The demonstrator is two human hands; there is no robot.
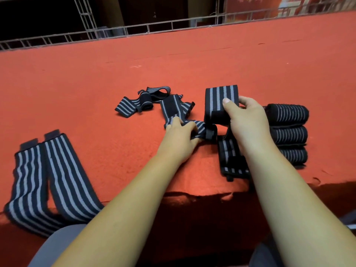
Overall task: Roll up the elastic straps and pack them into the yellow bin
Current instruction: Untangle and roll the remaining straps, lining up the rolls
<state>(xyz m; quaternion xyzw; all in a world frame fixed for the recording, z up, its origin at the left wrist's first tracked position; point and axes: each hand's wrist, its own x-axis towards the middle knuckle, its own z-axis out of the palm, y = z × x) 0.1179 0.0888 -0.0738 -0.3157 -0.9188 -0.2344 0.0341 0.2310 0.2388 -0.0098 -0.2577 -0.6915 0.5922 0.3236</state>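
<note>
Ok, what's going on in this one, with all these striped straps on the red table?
A person is rolling up a black-and-grey striped strap. The right hand holds the partly wound roll, and the left hand pinches what looks like its loose tail on the red table. Three finished rolls lie side by side at the right. A tangle of loose straps further back and two long flat straps at the left are not yet rolled. No yellow bin is in view.

Your bare forearms reach forward side by side. Your left hand (180, 136) curls its fingers round a strap end (200, 126); your right hand (247, 120), slightly farther, grips a rolled strap (219, 99), thumb extended across it.
</note>
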